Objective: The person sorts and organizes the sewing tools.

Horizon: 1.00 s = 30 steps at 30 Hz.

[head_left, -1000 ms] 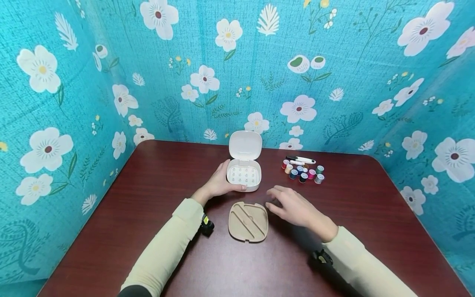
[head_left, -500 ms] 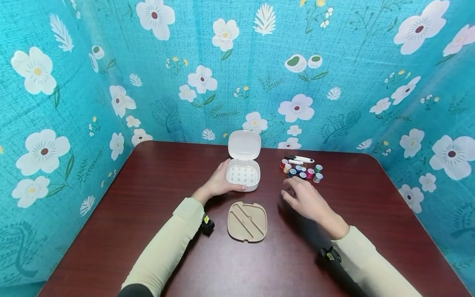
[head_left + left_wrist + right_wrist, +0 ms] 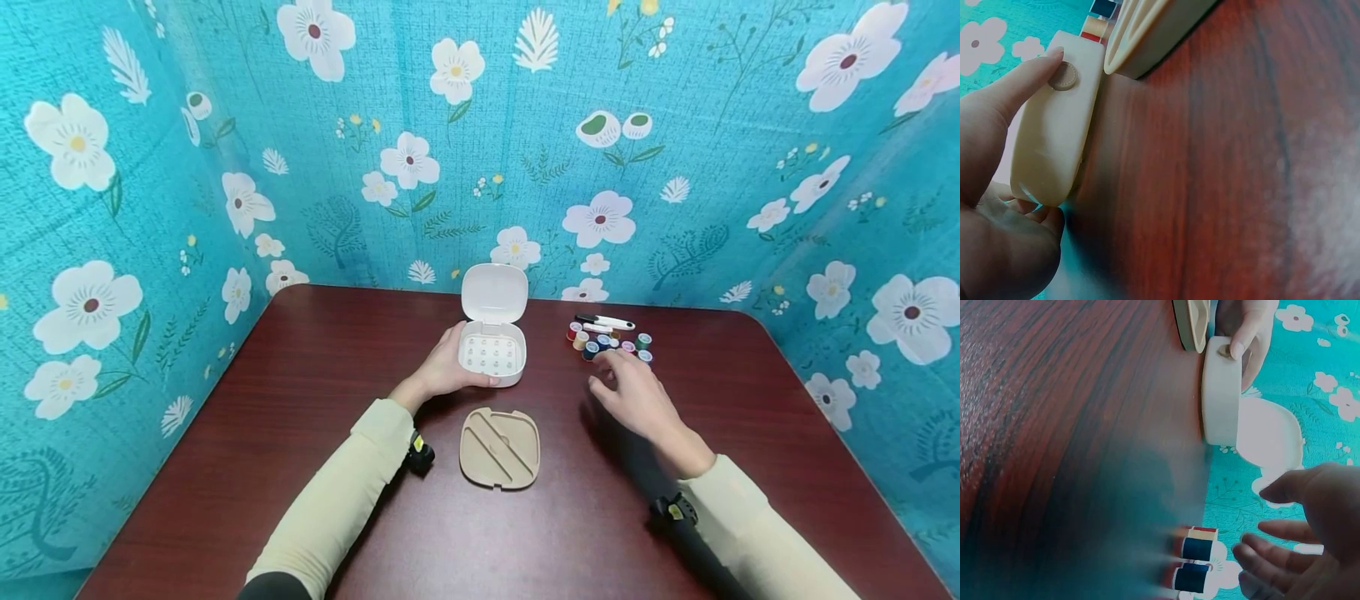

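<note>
A white sewing box (image 3: pixel 510 381) with rows of small pegs inside stands on the table, its lid (image 3: pixel 495 293) raised at the back. My left hand (image 3: pixel 444 368) grips the box at its left side; in the left wrist view the thumb lies by the round brown button (image 3: pixel 1063 76) on the front wall. Several thread spools (image 3: pixel 591 350) in red, cream, blue, pink and green stand together at the right. My right hand (image 3: pixel 637 398) hovers at their near edge, fingers loosely bent and holding nothing, hiding some spools. The right wrist view shows dark blue spools (image 3: pixel 1197 549) beyond the fingertips.
In front of the box lies a beige tray (image 3: pixel 480 454) with diagonal grooves. Behind the spools are a white tool with a black end (image 3: pixel 611 322) and a smaller white stick (image 3: pixel 597 328). A flowered blue curtain (image 3: pixel 345 167) hangs along the table's back edge.
My right hand has moved from beside the tray to the right and away from me, up to the spools. My left hand keeps its grip on the box.
</note>
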Each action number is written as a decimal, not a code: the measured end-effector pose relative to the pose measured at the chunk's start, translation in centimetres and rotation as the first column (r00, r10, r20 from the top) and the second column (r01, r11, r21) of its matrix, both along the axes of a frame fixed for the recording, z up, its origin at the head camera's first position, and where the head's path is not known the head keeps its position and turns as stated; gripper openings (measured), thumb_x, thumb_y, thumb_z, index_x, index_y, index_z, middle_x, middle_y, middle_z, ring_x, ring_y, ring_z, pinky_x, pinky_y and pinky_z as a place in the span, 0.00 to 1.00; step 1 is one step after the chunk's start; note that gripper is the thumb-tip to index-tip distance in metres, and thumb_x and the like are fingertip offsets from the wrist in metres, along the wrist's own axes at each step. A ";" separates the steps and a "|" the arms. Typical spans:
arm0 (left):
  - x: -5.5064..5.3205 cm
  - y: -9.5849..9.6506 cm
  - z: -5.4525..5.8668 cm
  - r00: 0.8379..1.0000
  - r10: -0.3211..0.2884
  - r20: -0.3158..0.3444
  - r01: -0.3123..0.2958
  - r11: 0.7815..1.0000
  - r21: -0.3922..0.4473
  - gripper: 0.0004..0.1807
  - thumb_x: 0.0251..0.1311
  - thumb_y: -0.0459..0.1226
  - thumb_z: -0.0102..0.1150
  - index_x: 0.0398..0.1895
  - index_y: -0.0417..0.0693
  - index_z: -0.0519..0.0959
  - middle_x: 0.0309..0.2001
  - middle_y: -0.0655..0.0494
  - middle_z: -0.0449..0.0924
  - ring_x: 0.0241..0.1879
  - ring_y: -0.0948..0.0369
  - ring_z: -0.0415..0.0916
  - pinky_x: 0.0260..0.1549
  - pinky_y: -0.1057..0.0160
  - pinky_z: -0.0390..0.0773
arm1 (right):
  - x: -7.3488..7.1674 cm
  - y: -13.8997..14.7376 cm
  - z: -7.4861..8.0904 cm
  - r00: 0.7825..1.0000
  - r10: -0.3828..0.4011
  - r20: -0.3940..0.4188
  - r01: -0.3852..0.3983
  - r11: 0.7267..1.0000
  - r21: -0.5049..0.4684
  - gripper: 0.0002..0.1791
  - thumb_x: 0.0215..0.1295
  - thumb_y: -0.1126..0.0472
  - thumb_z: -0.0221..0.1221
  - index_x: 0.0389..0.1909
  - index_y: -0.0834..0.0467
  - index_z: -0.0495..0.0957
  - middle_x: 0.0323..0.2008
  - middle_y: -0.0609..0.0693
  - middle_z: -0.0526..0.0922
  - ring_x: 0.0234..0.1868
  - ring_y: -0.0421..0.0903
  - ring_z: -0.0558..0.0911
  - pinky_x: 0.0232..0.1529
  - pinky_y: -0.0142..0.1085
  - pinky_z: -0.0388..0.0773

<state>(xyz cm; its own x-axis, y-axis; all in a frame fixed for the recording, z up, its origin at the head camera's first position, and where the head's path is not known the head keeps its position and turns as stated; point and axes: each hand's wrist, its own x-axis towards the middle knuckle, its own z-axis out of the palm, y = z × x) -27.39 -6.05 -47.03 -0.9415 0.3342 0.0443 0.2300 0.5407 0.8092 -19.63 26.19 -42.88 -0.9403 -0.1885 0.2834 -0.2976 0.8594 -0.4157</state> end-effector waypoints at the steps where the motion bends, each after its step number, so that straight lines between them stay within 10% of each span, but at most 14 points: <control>1: -0.1 0.0 -0.1 1.000 0.000 0.000 0.000 1.000 -0.002 0.69 0.39 0.49 0.85 0.80 0.39 0.49 0.74 0.40 0.58 0.70 0.47 0.61 0.70 0.48 0.62 | 0.0 0.2 0.0 1.000 -0.019 0.009 0.019 1.000 -0.012 0.15 0.64 0.62 0.64 0.49 0.64 0.81 0.42 0.59 0.83 0.40 0.53 0.82 0.42 0.52 0.80; 19: -0.3 0.0 -0.2 1.000 -0.003 -0.017 0.004 1.000 0.007 0.66 0.37 0.48 0.86 0.78 0.43 0.54 0.69 0.42 0.63 0.65 0.49 0.65 0.67 0.49 0.65 | -1.4 2.1 -1.3 0.975 -0.209 0.071 0.219 0.954 -0.204 0.25 0.65 0.65 0.66 0.58 0.74 0.74 0.50 0.72 0.80 0.52 0.66 0.81 0.55 0.57 0.75; 30: -0.1 -0.1 -0.1 1.000 -0.001 0.007 0.001 1.000 0.013 0.68 0.38 0.48 0.86 0.79 0.42 0.51 0.72 0.41 0.61 0.66 0.48 0.64 0.68 0.48 0.64 | -2.6 2.4 -2.1 0.937 -0.279 0.209 0.339 0.871 -0.355 0.25 0.68 0.64 0.64 0.63 0.71 0.74 0.53 0.71 0.82 0.54 0.63 0.83 0.59 0.54 0.75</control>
<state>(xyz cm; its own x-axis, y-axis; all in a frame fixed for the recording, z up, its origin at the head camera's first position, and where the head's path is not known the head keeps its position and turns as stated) -27.47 -6.11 -47.18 -0.9414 0.3347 0.0415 0.2245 0.5301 0.8177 -22.25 28.58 -44.99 -0.9685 0.2129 0.1288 0.0468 0.6641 -0.7462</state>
